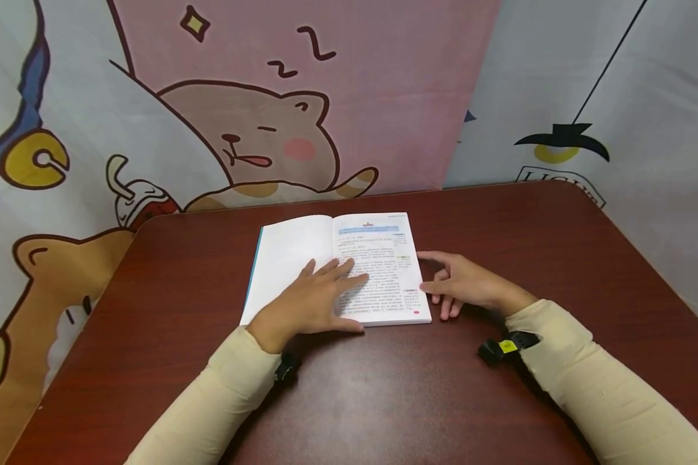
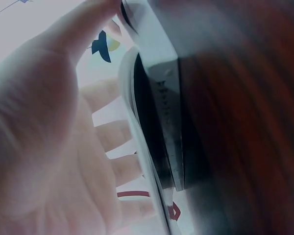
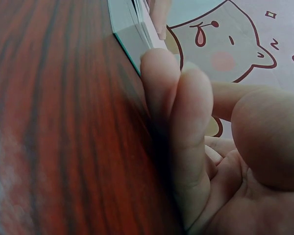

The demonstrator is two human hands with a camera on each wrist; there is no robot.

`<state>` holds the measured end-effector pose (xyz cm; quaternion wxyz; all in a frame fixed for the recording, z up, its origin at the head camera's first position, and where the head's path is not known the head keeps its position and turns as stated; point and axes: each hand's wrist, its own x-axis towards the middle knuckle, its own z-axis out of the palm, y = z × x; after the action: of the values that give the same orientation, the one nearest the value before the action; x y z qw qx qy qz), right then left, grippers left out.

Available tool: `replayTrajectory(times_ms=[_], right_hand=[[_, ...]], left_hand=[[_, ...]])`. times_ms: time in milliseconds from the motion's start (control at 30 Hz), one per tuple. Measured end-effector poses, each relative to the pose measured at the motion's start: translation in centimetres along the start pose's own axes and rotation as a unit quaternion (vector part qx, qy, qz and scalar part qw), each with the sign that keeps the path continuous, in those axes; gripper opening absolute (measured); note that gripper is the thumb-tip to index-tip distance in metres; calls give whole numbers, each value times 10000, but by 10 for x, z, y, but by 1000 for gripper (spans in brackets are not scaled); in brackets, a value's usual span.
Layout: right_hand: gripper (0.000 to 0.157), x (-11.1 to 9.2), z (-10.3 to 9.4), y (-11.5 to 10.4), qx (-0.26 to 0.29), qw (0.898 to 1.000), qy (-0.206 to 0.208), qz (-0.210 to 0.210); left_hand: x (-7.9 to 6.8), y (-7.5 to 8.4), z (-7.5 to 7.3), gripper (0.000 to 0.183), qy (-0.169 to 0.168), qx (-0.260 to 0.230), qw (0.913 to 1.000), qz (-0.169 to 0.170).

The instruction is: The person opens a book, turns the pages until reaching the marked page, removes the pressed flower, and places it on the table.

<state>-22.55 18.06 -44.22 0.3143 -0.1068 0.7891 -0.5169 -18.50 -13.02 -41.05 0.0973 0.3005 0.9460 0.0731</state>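
An open book (image 1: 293, 248) lies on the table, its left page blank and its right page (image 1: 384, 284) printed with small text and a blue band near the top. My left hand (image 1: 320, 294) rests across the middle of it, fingers spread onto the printed page and thumb along the lower edge. The left wrist view shows the thick page block (image 2: 166, 103) end-on beside the palm. At the book's right edge is my right hand (image 1: 471, 281), thumb tip and forefinger right at the margin, other fingers loosely bent over the tabletop. Part of the blank page is hidden under the left hand.
The dark red-brown wooden table (image 1: 384, 394) has rounded far corners. Behind it hangs a cloth backdrop (image 1: 407, 84) with cartoon animals. A black strap device with a yellow label (image 1: 508, 347) sits at the right wrist, and both forearms wear cream sleeves (image 1: 605, 381).
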Motion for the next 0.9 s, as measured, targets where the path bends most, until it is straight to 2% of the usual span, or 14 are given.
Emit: replayTrajectory(times_ms=[600,900], right_hand=[[81,1,-3,1,-132,9999,-47,-35],[82,0,-3,0,-150,9999,-56,-53]], left_hand=[[0,0,7,85,9,112,9999,13],[2,2,4,83,21,366,9993,59]])
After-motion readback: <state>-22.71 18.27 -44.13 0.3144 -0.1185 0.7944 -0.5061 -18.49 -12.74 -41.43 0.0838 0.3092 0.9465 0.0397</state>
